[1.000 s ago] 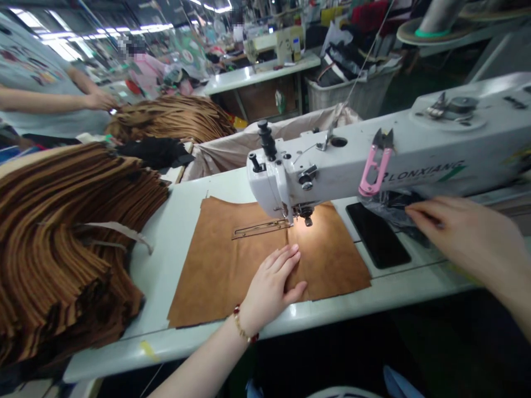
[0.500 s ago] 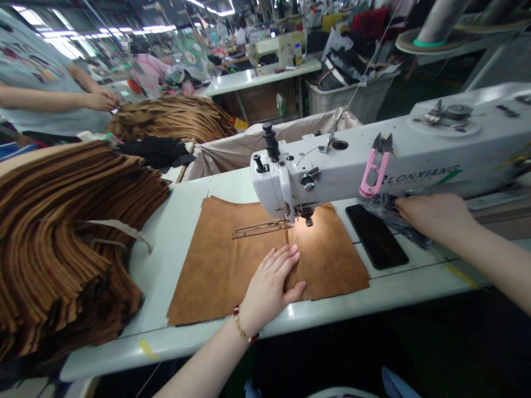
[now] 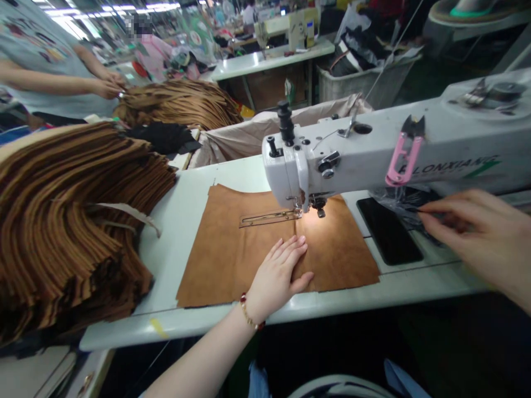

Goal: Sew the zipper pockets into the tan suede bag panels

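Observation:
My left hand (image 3: 280,276) lies flat, fingers stretched out, on a brown leather-like panel (image 3: 215,249). Set into that panel is a narrow zipper (image 3: 267,219), its right end under the presser foot of the white sewing machine (image 3: 286,174). A lamp lights the panel beside the needle. My right hand (image 3: 481,232) is at the right, thumb and forefinger pinched at the edge of a clear plastic bag (image 3: 388,198) with dark contents. What the pinch holds is too small to make out. A black phone (image 3: 390,232) lies between the bag and the panel.
A tall stack of brown panels (image 3: 66,221) stands on the left. Pink thread snips (image 3: 404,152) rest against the machine arm. Behind the table are a cloth-lined bin (image 3: 236,141) and a grey bin (image 3: 360,91). A co-worker (image 3: 45,72) handles a brown pile (image 3: 182,108).
My right hand has drawn back to the right from the bag, its fingers now in a pinch. My left hand stays on the panel. The whole view has shifted slightly.

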{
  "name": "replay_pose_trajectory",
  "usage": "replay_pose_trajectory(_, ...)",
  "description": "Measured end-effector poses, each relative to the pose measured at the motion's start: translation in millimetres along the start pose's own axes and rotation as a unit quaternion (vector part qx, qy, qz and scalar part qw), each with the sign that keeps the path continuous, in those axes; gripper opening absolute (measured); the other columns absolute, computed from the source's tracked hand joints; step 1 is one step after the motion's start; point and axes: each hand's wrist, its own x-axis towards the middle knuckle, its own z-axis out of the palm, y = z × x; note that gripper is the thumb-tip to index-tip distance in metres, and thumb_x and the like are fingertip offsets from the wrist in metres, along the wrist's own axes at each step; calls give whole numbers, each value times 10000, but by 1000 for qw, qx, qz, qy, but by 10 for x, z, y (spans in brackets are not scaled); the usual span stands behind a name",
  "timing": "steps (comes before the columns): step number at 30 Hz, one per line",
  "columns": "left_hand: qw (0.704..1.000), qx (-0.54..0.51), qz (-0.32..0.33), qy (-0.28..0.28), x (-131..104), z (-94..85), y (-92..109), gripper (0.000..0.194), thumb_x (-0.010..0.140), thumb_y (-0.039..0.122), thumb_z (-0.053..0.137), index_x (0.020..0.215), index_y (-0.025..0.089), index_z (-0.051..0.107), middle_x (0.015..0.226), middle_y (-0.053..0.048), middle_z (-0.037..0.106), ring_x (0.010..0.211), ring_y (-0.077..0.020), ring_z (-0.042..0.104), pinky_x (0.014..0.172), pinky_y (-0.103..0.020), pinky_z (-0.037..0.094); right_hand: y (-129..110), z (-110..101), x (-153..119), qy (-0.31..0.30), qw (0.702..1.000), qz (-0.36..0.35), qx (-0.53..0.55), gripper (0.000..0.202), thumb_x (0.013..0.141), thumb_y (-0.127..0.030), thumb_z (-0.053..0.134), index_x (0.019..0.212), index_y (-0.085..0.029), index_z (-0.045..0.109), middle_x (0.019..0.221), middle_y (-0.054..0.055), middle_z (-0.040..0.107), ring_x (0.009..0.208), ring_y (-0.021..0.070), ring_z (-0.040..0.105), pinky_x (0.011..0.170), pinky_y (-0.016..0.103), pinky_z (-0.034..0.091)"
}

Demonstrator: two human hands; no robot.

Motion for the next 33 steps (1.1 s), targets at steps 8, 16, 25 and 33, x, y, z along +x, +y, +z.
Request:
replay_pose_trajectory(8,1000,-11,-15,0,-18,-7,41,243,1037,285,478,1261,204,522,1554,-80,485,1483,-199,402,1263,-467,311,-785,829,-137,-352,766,244,479,412,789,-580,717,900,-186,661,779,58,731,716,198,716,711,354,626)
replay_pose_trajectory(16,999,-33,-21,-1,-11,-17,35,200,1056,242,405,1220,207,516,1559,-80,477,1493,-193,383,1256,-481,323,-1027,1061,204,-505,701,276,421,341,761,-459,797,719,-170,621,664,79,725,565,181,695,545,300,609)
replay_pose_trajectory(25,999,-47,-23,-4,-19,-29,26,200,1058,243,401,1224,205,506,1563,-81,472,1492,-199,384,1260,-482,313,-1161,1062,245,-565,708,217,363,244,902,-343,617,720,-182,596,619,45,704,463,133,620,439,229,494)
replay_pose_trajectory(33,998,-50,-25,-4,-17,-40,31,234,1057,249,422,1284,209,462,1562,-63,475,1493,-185,379,1272,-450,292,-1104,1056,244,-599,694,173,360,176,918,-317,583,808,-180,578,615,20,691,480,122,624,456,210,478)
